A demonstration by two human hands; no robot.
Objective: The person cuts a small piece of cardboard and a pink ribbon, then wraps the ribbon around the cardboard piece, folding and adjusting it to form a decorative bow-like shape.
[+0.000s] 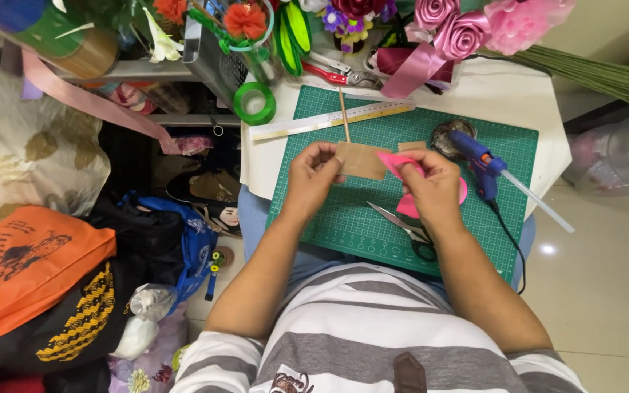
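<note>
- Nearest the camera, a grey-and-white striped shirt (373, 327) fills the bottom of the view, and both forearms reach forward from it over a green cutting mat (343, 218).
- Just near of the right hand, a pair of scissors (405, 229) lies flat on the mat, blades pointing toward the left hand.
- The left hand (313, 178) is closed in a pinch on the left edge of a brown cardboard piece (360, 160), held just above the mat.
- The right hand (431, 185) is closed on a pink ribbon strip (396, 163), pressing it against the right edge of the cardboard; the two hands are close together with the cardboard between them.
- A thin wooden stick (343, 116) runs from the cardboard away from the hands.
- Right of the right hand, a blue glue gun (478, 160) rests on the mat with a white glue stick (540, 202) jutting from its back.
- Beyond the hands, a pale ruler (333, 120) lies across the mat's far edge on the white worktop (489, 91).
- Far left of the hands, a green tape roll (255, 103) sits at the worktop's corner.
- At the far edge, pink ribbon roses (460, 25) and artificial flowers (245, 18) stand bunched; what holds them cannot be seen.
- Left of the left arm, on the floor, an orange bag (30, 262) and a blue bag (194, 240) lie heaped; their contents are hidden.
</note>
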